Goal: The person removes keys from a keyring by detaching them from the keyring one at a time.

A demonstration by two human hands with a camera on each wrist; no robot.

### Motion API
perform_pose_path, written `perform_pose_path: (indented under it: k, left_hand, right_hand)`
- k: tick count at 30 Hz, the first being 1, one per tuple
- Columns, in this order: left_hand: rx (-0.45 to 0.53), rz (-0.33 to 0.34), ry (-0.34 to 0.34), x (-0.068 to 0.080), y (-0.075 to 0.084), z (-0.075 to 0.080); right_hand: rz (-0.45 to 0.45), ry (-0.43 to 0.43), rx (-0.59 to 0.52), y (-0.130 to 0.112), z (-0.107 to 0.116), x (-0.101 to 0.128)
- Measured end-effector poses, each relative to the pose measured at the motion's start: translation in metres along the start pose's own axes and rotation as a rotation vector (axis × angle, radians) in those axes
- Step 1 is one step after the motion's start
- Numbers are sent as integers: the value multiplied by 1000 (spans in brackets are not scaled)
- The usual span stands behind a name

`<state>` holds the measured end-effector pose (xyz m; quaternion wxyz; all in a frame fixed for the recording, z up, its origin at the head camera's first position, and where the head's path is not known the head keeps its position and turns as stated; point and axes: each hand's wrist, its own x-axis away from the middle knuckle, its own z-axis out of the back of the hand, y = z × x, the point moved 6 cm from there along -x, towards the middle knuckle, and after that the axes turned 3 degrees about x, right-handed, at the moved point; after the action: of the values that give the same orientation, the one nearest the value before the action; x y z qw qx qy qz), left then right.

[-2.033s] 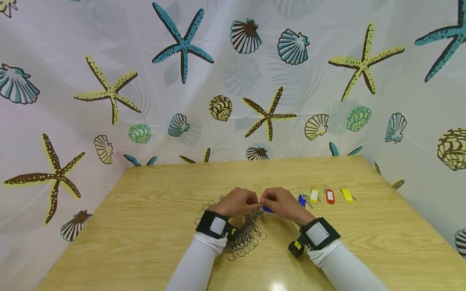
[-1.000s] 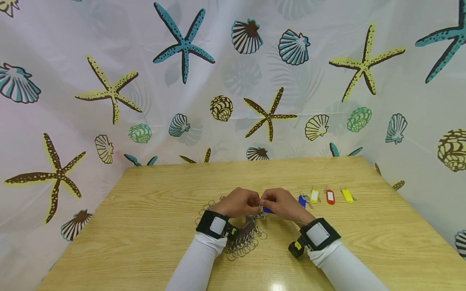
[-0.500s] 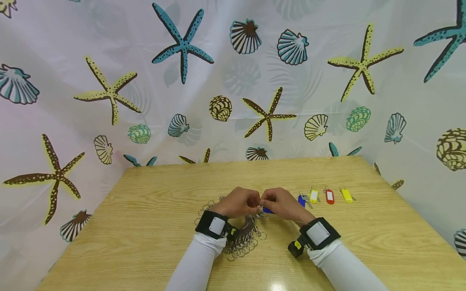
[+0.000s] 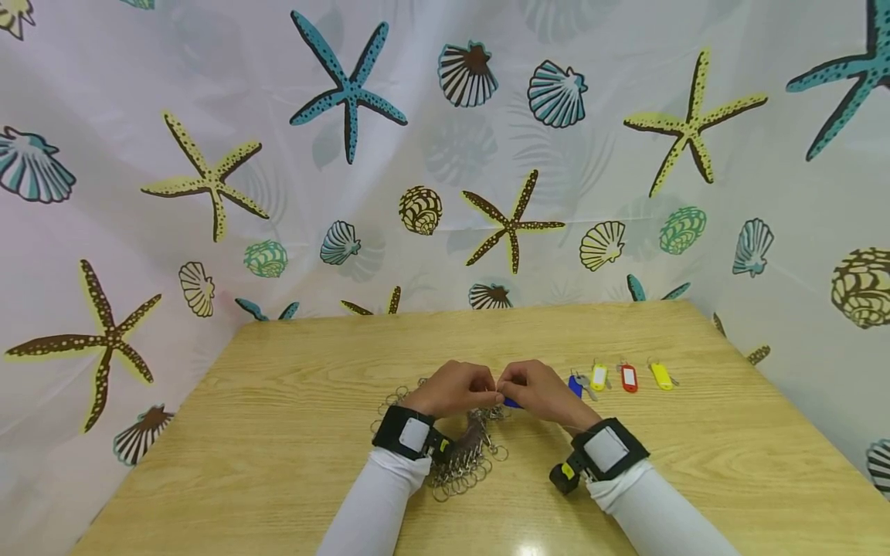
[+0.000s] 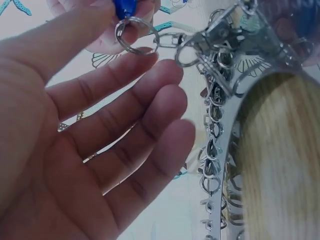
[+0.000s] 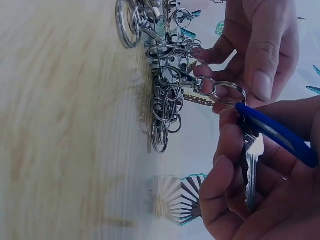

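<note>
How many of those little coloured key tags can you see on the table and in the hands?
5. Four lie in a row on the table: blue tag, yellow tag, red tag, far yellow tag. The right hand holds another blue tag. Others may be hidden.

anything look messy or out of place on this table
Only the tangled heap of metal key rings and clasps under the left hand. The tagged keys lie in a neat row beside the right hand. Nothing looks damaged.

Wooden table (image 4: 292,432) with key-ring heap (image 4: 462,463), four tagged keys (image 4: 619,377).
</note>
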<state>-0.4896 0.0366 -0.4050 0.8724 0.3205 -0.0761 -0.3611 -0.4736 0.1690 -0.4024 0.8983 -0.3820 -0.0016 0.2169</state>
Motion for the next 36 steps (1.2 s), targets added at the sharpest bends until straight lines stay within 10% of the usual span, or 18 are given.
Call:
perform_pose_path:
  k: [36]
  left_hand:
    - [-25,-24,-36,0,2,-1]
  right_hand:
    - [50,-34,12,-2,-2,0]
